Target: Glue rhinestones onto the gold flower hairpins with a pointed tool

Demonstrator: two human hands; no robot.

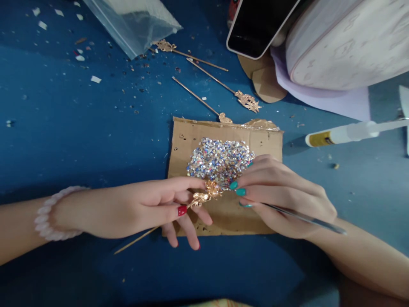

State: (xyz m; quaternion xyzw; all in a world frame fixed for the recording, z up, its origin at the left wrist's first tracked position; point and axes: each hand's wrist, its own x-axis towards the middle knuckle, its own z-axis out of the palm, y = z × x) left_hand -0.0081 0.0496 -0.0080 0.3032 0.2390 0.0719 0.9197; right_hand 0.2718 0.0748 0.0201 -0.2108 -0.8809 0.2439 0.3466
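My left hand [147, 209], with a pale bead bracelet at the wrist, pinches a gold flower-headed hairpin [201, 198] between thumb and fingers; the pin's thin stem runs out below the palm. My right hand [281, 196] grips a slim dark metallic tool [306, 218] like tweezers, whose tip by the gold flower is too small to make out. Under both hands lies a cardboard sheet [223, 217]. Spread on it is a pile of small shiny rhinestones [220, 157], right behind the flower.
Several gold hairpins [247, 101] lie behind the cardboard. A plastic bag [137, 25] is at the back, a phone [260, 25] and a white pouch [348, 47] at the back right. A glue bottle [341, 133] lies at the right. Small flakes dot the blue table [79, 140].
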